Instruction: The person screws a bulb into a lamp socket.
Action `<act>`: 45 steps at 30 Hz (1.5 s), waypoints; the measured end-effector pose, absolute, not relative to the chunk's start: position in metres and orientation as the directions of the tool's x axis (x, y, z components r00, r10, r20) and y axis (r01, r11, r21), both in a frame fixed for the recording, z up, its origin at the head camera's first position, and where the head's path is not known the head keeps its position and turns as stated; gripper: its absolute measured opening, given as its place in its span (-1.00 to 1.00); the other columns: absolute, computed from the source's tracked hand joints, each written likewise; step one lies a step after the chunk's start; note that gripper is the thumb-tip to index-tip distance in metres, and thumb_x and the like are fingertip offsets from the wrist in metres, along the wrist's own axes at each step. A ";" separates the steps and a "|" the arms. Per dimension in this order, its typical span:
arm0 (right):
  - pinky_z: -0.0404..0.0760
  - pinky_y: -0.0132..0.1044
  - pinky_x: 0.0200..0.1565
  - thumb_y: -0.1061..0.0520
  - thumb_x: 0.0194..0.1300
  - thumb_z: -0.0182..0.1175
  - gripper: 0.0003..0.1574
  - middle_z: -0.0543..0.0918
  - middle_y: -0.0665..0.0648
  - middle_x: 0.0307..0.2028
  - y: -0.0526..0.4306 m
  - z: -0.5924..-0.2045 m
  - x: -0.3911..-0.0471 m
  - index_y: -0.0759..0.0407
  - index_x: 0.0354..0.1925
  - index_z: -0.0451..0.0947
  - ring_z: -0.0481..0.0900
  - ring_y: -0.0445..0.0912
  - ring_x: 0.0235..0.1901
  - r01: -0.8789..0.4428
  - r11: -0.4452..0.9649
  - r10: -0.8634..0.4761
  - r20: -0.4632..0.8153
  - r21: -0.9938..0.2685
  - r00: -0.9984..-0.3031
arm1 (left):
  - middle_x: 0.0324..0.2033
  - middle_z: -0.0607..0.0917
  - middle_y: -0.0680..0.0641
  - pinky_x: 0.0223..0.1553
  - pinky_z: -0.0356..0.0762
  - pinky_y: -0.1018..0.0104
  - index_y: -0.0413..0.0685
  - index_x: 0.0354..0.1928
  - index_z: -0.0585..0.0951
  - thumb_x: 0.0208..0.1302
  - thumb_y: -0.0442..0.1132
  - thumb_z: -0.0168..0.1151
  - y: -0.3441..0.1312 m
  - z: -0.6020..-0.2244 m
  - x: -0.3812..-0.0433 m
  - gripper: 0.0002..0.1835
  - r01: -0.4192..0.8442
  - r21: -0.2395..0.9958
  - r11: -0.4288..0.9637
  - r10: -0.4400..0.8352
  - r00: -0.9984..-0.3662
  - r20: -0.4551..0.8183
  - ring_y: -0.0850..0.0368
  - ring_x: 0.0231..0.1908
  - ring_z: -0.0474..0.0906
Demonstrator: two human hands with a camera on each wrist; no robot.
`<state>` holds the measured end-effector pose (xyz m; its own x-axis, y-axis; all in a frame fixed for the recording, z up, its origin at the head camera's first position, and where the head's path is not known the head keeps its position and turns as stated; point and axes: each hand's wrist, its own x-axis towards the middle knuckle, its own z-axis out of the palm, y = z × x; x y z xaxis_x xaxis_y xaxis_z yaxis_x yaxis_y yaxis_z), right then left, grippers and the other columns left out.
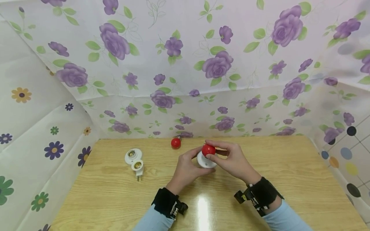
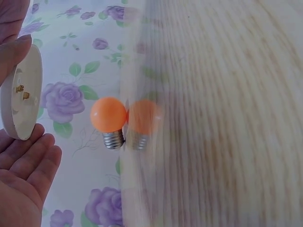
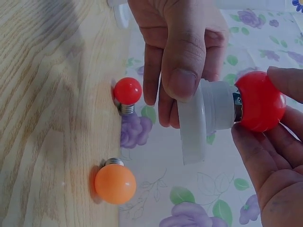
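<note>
Over the middle of the table, my left hand grips a round white lamp holder by the rim of its base. The thumb and fingertips of my right hand pinch a red bulb. In the right wrist view, the bulb's screw end sits in the mouth of the lamp holder, with a narrow band of metal showing. Brass terminals are visible on the holder's underside in the left wrist view. How deep the thread sits is hidden.
Left on the table lie another round white lamp holder and a plug-in bulb socket. A second red bulb and an orange bulb lie near the back edge, by the flowered cloth.
</note>
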<state>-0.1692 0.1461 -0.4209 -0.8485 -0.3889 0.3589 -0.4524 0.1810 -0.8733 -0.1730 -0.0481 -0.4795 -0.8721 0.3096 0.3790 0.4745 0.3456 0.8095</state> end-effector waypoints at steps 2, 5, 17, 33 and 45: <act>0.51 -0.17 -0.06 0.06 0.16 0.30 -0.47 0.53 0.01 0.08 0.146 -0.421 -0.169 0.02 0.12 0.51 0.44 -0.12 0.08 -0.456 0.178 -0.382 0.366 -0.872 -0.849 | 0.06 0.49 0.29 0.07 0.35 0.26 0.30 0.22 0.42 -0.16 0.12 0.47 -0.048 -0.480 -0.173 -0.21 0.483 0.807 0.341 0.308 -0.868 0.389 0.34 0.05 0.41; 0.51 -0.16 -0.07 0.07 0.15 0.31 -0.47 0.53 0.02 0.07 0.145 -0.420 -0.169 0.08 0.11 0.51 0.46 -0.09 0.07 -0.449 0.172 -0.369 0.366 -0.877 -0.854 | 0.05 0.50 0.29 0.06 0.36 0.27 0.29 0.21 0.42 -0.16 0.11 0.47 -0.047 -0.480 -0.173 -0.22 0.494 0.800 0.340 0.307 -0.863 0.401 0.35 0.04 0.41; 0.55 -0.19 -0.18 0.22 0.07 0.34 -0.51 0.57 0.22 -0.01 0.134 -0.397 -0.153 0.30 0.01 0.54 0.56 0.00 -0.08 -0.443 0.157 -0.281 0.390 -0.883 -0.877 | 0.02 0.52 0.29 0.05 0.36 0.28 0.29 0.18 0.45 -0.16 0.12 0.47 -0.045 -0.479 -0.173 -0.26 0.503 0.792 0.347 0.291 -0.860 0.419 0.36 0.02 0.43; 0.48 -0.15 -0.02 0.11 0.08 0.36 -0.41 0.54 0.01 0.05 0.140 -0.397 -0.155 0.09 0.12 0.49 0.49 -0.05 0.01 -0.489 0.246 -0.298 0.415 -0.837 -0.860 | -0.01 0.54 0.28 0.00 0.41 0.30 0.23 0.15 0.48 -0.19 0.15 0.47 -0.046 -0.475 -0.171 -0.26 0.492 0.795 0.354 0.279 -0.867 0.413 0.36 -0.02 0.45; 0.42 -0.12 0.06 0.06 0.22 0.24 -0.43 0.48 -0.04 0.13 0.150 -0.419 -0.171 -0.08 0.21 0.42 0.43 -0.07 0.09 -0.462 0.161 -0.440 0.355 -0.872 -0.825 | 0.05 0.50 0.29 0.04 0.37 0.27 0.27 0.19 0.45 -0.16 0.16 0.45 -0.047 -0.477 -0.173 -0.24 0.497 0.793 0.351 0.316 -0.861 0.400 0.36 0.03 0.42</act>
